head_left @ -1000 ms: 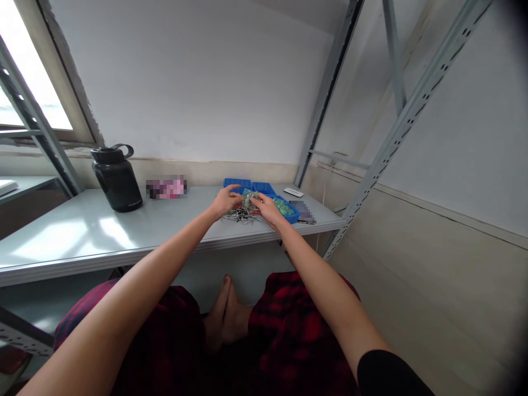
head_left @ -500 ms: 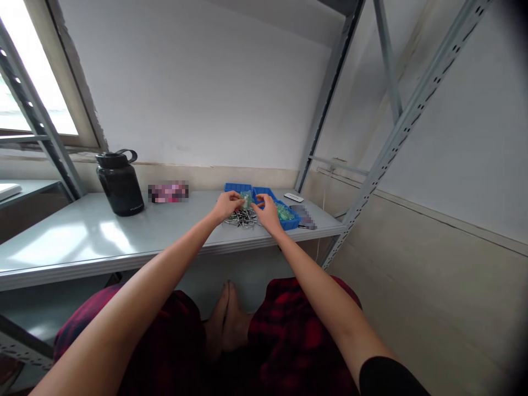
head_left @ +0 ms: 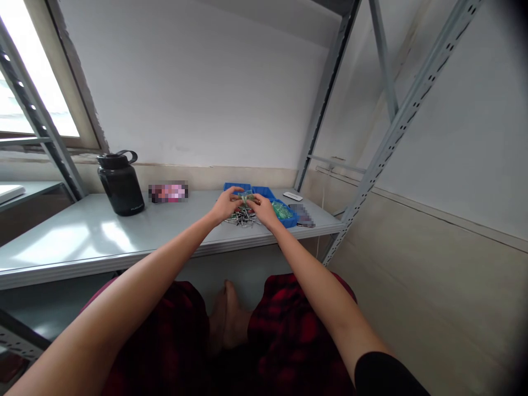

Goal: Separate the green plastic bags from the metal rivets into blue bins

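Note:
Between my two hands is a small clear greenish plastic bag (head_left: 246, 197), held above the table. My left hand (head_left: 226, 205) pinches its left side. On its right side, the fingers of my right hand (head_left: 263, 208) are closed. What the bag contains is too small to make out. Just below lies a pile of thin metal pieces, like screws or nails (head_left: 244, 218). To the right of my right hand, a blue tray (head_left: 289, 222) holds several green plastic packets (head_left: 281, 210). More blue trays (head_left: 238, 187) stand behind my hands, partly hidden by them.
A black bottle (head_left: 120, 184) with a loop lid stands on the grey table (head_left: 173, 231) at the left. A blurred pink item (head_left: 168, 191) lies near the wall. At the right are a white flat device (head_left: 292, 196) and a blurred dark object (head_left: 302, 215). Metal shelf posts (head_left: 371, 181) rise at the sides.
My right hand has moved slightly left and its fingers have closed on the bag. The bag now sits lower and flatter between both hands.

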`<state>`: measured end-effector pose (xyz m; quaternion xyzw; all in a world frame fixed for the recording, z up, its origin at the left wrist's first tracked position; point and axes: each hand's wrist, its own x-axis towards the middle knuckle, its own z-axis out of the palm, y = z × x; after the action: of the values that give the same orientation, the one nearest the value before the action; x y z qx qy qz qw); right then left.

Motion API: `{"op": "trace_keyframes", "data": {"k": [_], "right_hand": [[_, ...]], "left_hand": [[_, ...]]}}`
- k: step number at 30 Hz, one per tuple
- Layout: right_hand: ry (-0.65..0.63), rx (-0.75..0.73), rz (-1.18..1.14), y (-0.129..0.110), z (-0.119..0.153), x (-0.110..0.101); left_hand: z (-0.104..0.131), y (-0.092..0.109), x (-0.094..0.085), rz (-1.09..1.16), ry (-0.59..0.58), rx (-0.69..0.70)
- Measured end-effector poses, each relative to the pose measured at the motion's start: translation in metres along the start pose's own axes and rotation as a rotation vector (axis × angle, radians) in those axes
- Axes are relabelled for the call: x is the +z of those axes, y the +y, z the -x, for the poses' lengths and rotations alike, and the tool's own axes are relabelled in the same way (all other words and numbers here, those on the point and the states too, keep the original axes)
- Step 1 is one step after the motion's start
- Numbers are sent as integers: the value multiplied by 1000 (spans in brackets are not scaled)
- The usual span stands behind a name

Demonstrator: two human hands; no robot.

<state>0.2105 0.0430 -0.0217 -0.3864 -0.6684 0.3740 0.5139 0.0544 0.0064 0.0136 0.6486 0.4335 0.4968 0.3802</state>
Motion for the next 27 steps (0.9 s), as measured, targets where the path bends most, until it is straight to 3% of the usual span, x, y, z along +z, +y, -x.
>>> {"op": "trace_keyframes", "data": {"k": [3,9,17,27], "right_hand": [[2,37,-101,-7,-1,1],[-57,76,-131,-16,5,0],[-46,-77,365,-8,16,-5],[-101,-15,229,-4,24,1]], "left_hand": [[-2,2,-3,35,83,-34],[0,3,-9,-43,73,-38],[-7,-13,-20,-169,20,-86],[9,-19,-24,-132,67,-91]]}}
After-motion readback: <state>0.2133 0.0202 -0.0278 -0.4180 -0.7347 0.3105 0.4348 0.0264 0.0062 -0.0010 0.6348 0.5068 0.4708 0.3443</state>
